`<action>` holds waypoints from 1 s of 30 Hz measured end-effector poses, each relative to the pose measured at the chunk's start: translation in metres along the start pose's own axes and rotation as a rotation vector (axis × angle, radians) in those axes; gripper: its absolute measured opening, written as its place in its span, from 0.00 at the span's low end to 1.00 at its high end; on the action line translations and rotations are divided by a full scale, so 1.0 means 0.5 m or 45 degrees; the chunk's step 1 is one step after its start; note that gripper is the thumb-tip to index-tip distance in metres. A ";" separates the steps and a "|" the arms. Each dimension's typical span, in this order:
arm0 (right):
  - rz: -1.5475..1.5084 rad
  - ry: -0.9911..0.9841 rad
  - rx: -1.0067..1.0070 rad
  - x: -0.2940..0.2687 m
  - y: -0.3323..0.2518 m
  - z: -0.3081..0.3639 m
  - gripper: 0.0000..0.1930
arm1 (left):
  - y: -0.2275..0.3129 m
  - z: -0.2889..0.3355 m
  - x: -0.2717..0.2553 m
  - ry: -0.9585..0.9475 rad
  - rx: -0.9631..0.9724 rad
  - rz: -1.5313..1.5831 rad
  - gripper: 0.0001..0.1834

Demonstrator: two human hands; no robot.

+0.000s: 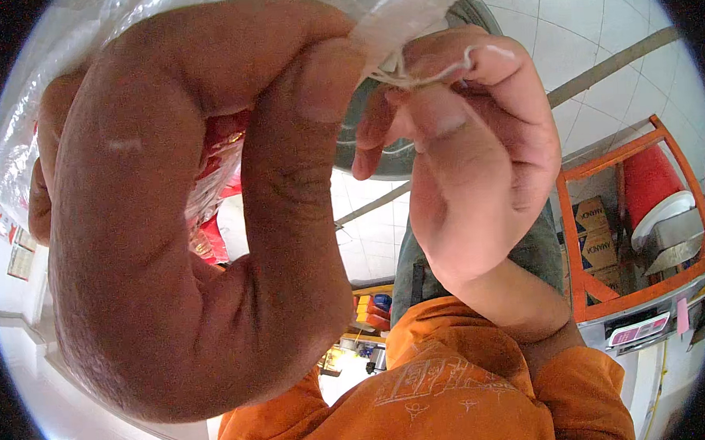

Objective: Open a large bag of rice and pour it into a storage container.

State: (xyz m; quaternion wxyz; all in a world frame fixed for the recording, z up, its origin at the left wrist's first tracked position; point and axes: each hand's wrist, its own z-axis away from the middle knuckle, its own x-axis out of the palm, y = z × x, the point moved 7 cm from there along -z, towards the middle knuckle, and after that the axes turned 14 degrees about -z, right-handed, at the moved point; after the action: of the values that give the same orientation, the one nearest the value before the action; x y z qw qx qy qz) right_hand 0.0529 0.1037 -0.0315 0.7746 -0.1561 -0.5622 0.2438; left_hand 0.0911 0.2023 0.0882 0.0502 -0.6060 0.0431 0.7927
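Observation:
My left hand [130, 232], very large and close, pinches gathered clear plastic [405, 14] between thumb and forefinger. My right hand [484, 149] is beside it, thumb against its curled forefinger. A thin white string [409, 81] runs from the bunched plastic to my right thumb and forefinger, with a loose end over the knuckle. Crinkled clear plastic [14, 150] spreads behind my left hand. Through the loop of my left fingers a shiny red and gold packet [218, 159] shows, partly hidden.
Behind my hands stands a round grey-green tub [393, 162], mostly hidden, on a white tiled floor [580, 1]. At the right, an orange-framed rack [575, 248] holds cardboard boxes [597, 247], a red container [650, 184] and a white dish [663, 213].

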 end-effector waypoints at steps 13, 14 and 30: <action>0.199 -0.241 -0.068 0.005 -0.006 -0.003 0.09 | 0.025 0.018 0.018 0.041 0.415 -0.072 0.15; 0.202 -0.241 -0.069 -0.002 -0.006 0.000 0.09 | 0.027 0.013 0.012 0.042 0.415 -0.070 0.15; 0.213 -0.279 -0.079 -0.037 -0.027 -0.005 0.15 | -0.033 0.038 0.036 0.208 -0.556 0.379 0.12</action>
State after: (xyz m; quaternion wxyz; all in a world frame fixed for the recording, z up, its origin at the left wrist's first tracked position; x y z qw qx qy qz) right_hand 0.0536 0.0822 -0.0400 0.6802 -0.1987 -0.6358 0.3059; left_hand 0.0702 0.2217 0.0755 -0.2021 -0.6515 -0.0362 0.7303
